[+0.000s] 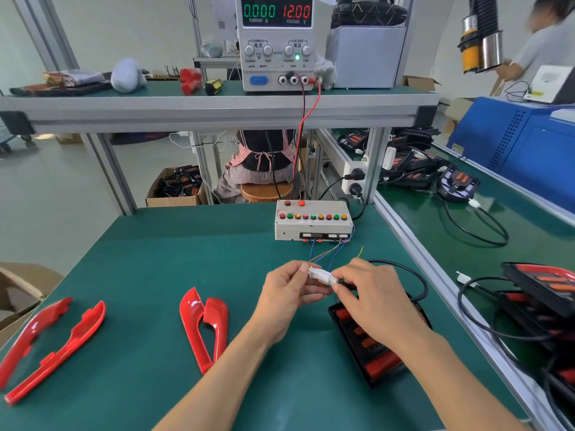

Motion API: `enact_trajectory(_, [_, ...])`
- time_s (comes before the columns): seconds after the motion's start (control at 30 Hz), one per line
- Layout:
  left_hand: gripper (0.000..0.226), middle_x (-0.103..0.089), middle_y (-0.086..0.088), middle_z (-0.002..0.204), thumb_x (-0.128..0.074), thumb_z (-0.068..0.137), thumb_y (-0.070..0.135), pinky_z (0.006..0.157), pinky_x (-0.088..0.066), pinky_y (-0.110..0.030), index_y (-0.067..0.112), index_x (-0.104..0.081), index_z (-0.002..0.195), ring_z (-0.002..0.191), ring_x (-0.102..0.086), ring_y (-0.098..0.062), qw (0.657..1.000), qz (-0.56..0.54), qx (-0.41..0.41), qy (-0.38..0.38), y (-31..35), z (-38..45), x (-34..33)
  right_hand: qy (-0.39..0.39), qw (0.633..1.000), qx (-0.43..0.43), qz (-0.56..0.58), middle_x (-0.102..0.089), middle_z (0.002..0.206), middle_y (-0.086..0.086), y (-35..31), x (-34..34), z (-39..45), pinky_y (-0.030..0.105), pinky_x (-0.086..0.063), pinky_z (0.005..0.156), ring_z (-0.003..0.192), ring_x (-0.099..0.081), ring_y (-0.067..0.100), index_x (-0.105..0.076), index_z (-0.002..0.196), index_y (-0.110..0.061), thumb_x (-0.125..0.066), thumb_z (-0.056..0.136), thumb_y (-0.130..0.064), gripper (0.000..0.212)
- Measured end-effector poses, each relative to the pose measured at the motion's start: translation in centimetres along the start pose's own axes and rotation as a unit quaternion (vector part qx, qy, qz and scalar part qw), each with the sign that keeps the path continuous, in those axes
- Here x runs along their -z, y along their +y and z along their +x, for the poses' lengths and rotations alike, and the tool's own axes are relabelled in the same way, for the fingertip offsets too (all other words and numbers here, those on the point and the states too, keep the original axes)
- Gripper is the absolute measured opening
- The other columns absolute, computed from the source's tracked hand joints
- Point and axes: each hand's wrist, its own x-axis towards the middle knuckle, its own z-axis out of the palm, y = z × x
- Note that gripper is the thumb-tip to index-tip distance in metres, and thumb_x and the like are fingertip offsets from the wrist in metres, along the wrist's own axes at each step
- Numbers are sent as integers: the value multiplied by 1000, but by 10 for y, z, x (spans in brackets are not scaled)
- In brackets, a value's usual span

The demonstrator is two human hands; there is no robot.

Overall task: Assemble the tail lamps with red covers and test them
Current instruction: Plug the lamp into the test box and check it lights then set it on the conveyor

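Pinching joined white connectors (322,276) from both ends, left hand (287,301) and right hand (371,301), tail lamp (373,343) at 5 o'clock beneath.

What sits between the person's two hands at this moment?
In the head view, a white plug connector bridges the left hand and right hand; both pinch it by the fingertips.

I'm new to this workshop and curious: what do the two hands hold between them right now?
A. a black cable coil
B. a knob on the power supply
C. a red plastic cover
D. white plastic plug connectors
D: the left hand and right hand pinch the white plastic plug connectors together above the green mat, while the red plastic covers lie untouched.
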Motion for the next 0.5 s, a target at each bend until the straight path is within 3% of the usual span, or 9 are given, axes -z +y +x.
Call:
enact_trajectory(0.13, [27,-78,-12,94,-45,108,19,72,-58,-24,7,-69,105,86,-76,-25,1000,20,6,-13,0,-3,-4,7,1000,16,-21,-56,89,-14,0,-5,-2,39,-40,89,80,-56,11,-70,103,-35,-54,103,-33,16])
enact_trajectory(0.5, [28,-76,-13,86,-48,107,16,66,-58,-22,3,-71,100,75,-75,-19,998,42,52,3,5,-3,-7,39,997,28,-60,-60,83,-8,-3,-16,-7,39,-41,78,76,-59,19,-68,92,-25,-67,95,-33,9])
